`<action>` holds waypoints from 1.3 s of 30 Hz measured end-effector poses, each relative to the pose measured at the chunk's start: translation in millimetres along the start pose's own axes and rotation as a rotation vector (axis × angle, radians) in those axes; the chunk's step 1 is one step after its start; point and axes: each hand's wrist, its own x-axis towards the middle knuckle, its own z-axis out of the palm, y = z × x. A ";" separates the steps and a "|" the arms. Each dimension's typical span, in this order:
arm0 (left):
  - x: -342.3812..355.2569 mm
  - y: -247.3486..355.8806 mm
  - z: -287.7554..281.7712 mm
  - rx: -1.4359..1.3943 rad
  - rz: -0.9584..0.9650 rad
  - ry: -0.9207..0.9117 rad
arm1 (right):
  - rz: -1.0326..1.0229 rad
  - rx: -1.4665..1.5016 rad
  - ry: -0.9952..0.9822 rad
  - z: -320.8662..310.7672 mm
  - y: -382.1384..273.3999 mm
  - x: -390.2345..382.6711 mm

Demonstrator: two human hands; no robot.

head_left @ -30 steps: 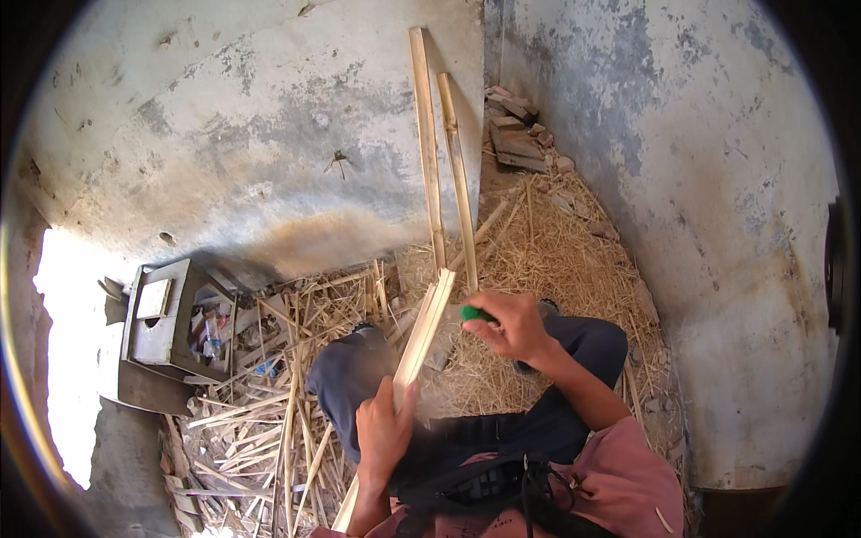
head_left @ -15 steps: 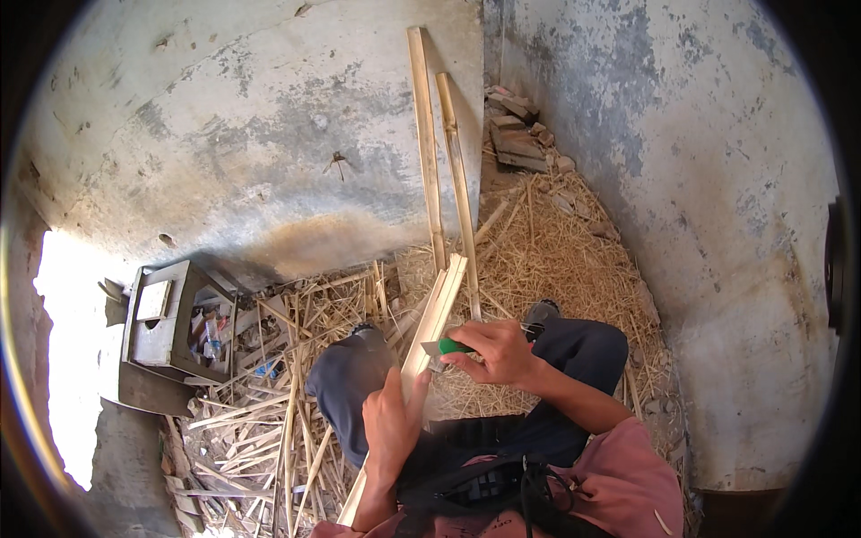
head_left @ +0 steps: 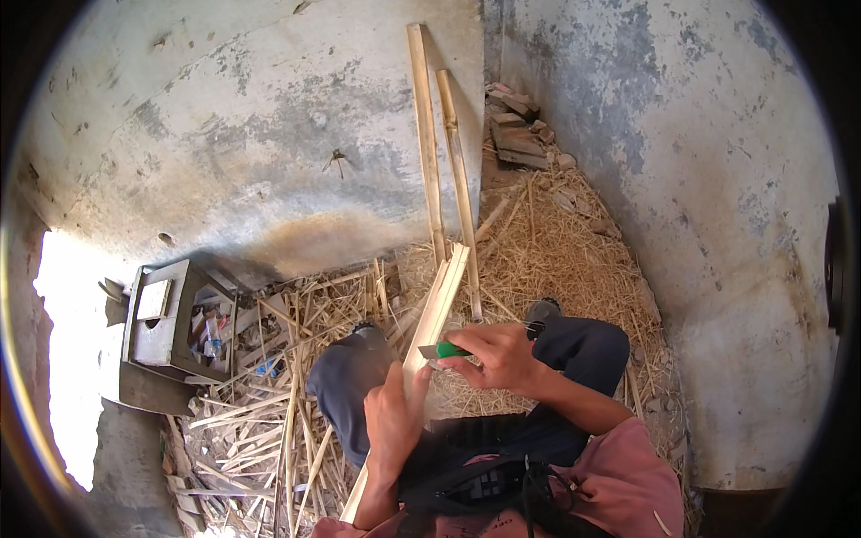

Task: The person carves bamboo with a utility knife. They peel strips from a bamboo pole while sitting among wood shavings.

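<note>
Clutter inside the grey box (head_left: 166,318) by the floor's left edge is too small to make out, and split cane strips (head_left: 269,421) litter the ground beside it. The left hand (head_left: 392,417) grasps the pale bamboo slat (head_left: 439,300), whose lower end is hidden behind the forearm. The right hand (head_left: 498,357) clenches a green-handled knife (head_left: 446,351), its blade now at the slat's edge, lower than a second ago.

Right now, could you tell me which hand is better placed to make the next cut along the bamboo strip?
The right hand: its grip is on the green-handled knife, blade at the bamboo strip. The left hand steadies the strip lower down.
</note>
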 end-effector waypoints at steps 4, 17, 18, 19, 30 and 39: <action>-1.0 1.4 0.5 -0.021 0.005 0.004 | -0.013 -0.014 0.020 -0.7 2.2 0.1; -20.8 -14.7 -5.6 0.022 -0.030 -0.128 | 0.112 -0.039 0.127 -17.6 29.2 9.5; -24.6 -18.1 -6.6 0.009 -0.027 -0.140 | 0.189 -0.045 0.156 -18.6 36.2 9.5; -29.2 -21.9 -7.3 -0.007 -0.024 -0.152 | 0.267 -0.054 0.184 -21.2 44.6 9.3; -36.7 -36.4 -14.0 0.095 -0.048 -0.017 | 0.296 0.045 0.138 -25.9 51.8 9.6; -15.5 -18.3 -2.9 0.106 0.019 0.062 | -0.025 0.076 -0.023 11.9 15.5 -5.2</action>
